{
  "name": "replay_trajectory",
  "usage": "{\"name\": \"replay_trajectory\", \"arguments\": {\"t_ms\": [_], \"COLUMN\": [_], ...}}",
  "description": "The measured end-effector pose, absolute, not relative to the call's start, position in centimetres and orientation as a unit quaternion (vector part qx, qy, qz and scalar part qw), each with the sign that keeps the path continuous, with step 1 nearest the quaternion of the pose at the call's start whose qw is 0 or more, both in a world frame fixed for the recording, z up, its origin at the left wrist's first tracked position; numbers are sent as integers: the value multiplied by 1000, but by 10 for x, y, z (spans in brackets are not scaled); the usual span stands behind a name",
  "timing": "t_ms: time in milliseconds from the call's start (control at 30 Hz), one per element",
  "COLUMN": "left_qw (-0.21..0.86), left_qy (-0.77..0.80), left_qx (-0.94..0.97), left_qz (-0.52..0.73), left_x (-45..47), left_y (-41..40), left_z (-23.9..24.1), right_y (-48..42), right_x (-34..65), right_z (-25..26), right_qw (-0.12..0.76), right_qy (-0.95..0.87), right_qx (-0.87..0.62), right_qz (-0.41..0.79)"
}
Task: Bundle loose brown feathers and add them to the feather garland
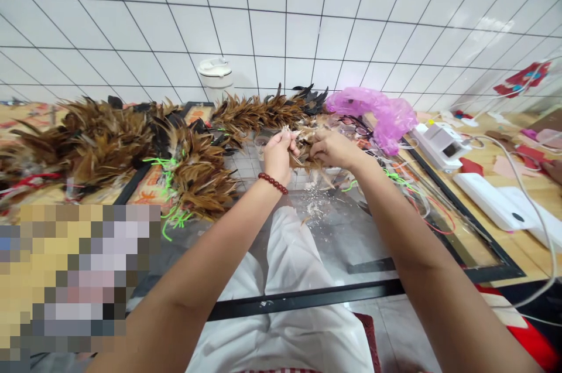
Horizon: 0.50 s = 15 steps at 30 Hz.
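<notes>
Left hand (277, 151) pinches pale feathers (285, 129), best held steady; right hand (333, 148) curls at brown feathers (301, 158), grip unclear

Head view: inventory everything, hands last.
wall tiles: many, white, back
lidded cup: one, white, at back
feathers: many, brown, left to centre
plastic bag: one, pink-purple, right of centre
strings: several, green, around feathers
frame: at least one, black, foreground
tabletop: count unclear, tan, sides
devices: several, white, right
cables: several, white, right
scraps: several, red, right
trousers: one pair, white, bottom
bracelet: one, dark red, left wrist
left hand: one, centre
right hand: one, centre
</notes>
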<state>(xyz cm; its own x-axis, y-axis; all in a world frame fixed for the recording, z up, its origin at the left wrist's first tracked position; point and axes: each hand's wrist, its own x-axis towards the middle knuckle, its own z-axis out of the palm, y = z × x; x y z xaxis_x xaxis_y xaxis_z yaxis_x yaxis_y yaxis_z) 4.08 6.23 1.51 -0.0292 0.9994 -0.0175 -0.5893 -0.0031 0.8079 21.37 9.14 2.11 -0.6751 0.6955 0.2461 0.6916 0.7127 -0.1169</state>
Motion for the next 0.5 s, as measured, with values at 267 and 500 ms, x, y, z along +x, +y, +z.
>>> {"name": "replay_trajectory", "arguments": {"t_ms": [267,500], "left_qw": [630,609], "left_qy": [328,363], "left_qx": [302,335], "left_qz": [636,621], "left_x": [40,44], "left_y": [63,65], "left_z": [14,12], "right_y": [92,75], "right_x": [228,217], "right_z": [38,57], "right_qw": [444,459], "right_qy": [-701,-717], "right_qx": [-538,-415], "right_qz": [148,321]}}
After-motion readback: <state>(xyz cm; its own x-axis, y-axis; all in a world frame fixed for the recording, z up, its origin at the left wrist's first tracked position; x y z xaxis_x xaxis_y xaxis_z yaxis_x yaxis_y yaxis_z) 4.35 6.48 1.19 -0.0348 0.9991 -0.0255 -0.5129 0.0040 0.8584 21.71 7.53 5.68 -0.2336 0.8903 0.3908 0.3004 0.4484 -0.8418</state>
